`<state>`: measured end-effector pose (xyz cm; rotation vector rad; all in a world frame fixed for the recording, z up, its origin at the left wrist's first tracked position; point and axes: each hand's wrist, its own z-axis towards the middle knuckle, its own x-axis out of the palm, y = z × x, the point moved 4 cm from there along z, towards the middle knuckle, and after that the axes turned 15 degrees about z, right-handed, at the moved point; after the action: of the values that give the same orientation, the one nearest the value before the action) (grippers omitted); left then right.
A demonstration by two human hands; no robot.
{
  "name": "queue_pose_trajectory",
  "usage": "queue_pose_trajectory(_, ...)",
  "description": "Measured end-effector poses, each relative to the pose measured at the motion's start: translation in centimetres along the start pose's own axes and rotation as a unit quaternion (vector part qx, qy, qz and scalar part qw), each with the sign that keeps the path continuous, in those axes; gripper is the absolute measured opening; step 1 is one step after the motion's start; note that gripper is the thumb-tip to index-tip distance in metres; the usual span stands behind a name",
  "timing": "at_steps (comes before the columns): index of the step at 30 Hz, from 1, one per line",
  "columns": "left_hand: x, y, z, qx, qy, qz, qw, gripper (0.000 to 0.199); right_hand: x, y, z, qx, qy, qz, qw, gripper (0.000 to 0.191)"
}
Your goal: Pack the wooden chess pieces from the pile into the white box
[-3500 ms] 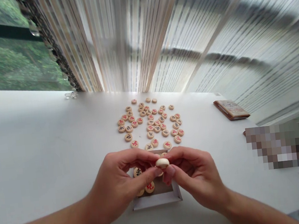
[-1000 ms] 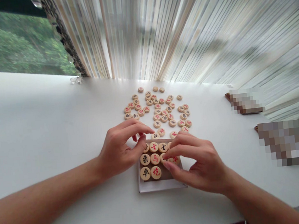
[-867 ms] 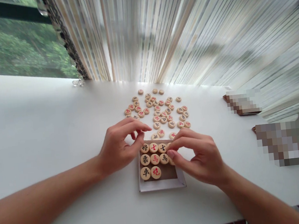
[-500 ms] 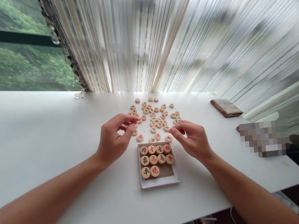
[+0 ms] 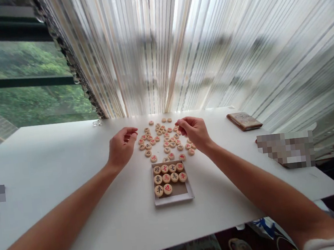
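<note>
Left hand: here it is, the left hand [image 5: 121, 149] over the white table just left of the scatter, thumb and forefinger curled with a small gap at the tips, and no piece visible in them.
Right hand: and the right hand [image 5: 195, 133] reaches over the right side of the scatter, fingers bent inward; whether the tips meet or clasp a piece, I cannot tell.
Loose pieces: the loose xiangqi pieces [image 5: 172, 144] spread across the centre, mostly between the hands and beyond the box, red and black characters mixed, two unmarked faces at the far end.
Box: below them in the frame, the shallow box [image 5: 175, 199] sits flat, its far rim close to the nearest loose pieces.
Rows: ten boxed xiangqi pieces [image 5: 166, 178], four, four and then two, the red cannon [image 5: 167, 189] ending the short row; bare floor to its right, in the box's lower right corner.
Table room: wide bare stretches of the white table [image 5: 55, 172] left of the left arm, and a strip between box and near edge.
Edges: the near edge slants up toward the right; the far edge meets the string curtain [image 5: 144, 55].
Upper right: a brown-edged book [image 5: 245, 121], well apart from the right hand.
</note>
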<state>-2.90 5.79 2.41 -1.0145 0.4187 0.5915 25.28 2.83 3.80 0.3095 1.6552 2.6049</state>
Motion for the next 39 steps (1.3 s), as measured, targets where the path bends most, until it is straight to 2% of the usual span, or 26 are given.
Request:
queue_pose_trajectory(5, 0.9, -0.7, -0.7, 0.011, -0.012, 0.026, 1.0, 0.027, 1.0, -2.1, 1.0, -0.028, -0.027, 0.03, 0.999, 0.049)
queue_pose_trajectory(10, 1.4, -1.0, -1.5, 0.028, -0.019, 0.037, 0.999, 0.028, 0.9, -3.2, 1.0, -0.023, -0.002, 0.032, 0.999, 0.054)
queue_pose_trajectory(14, 1.2, -1.0, -2.0, 0.076, -0.012, 0.053, 0.996, 0.027, 0.5, -3.9, 0.6, -0.009, 0.005, 0.025, 1.0, 0.056)
queue_pose_trajectory(17, 1.1, -0.9, -2.1, 0.079, -0.006, 0.062, 0.995, 0.024, 0.5, -4.4, 0.4, -0.004, 0.014, 0.013, 1.0, 0.055)
queue_pose_trajectory(23, 1.2, -0.6, -2.1, 0.062, 0.004, 0.056, 0.997, 0.024, 0.4, -4.7, 0.3, -0.01, 0.019, 0.011, 1.0, 0.055)
queue_pose_trajectory(39, 1.2, -1.0, -2.1, 0.09, 0.015, 0.063, 0.994, 0.023, 0.4, -5.0, 0.8, 0.037, -0.001, 0.08, 0.996, 0.054)
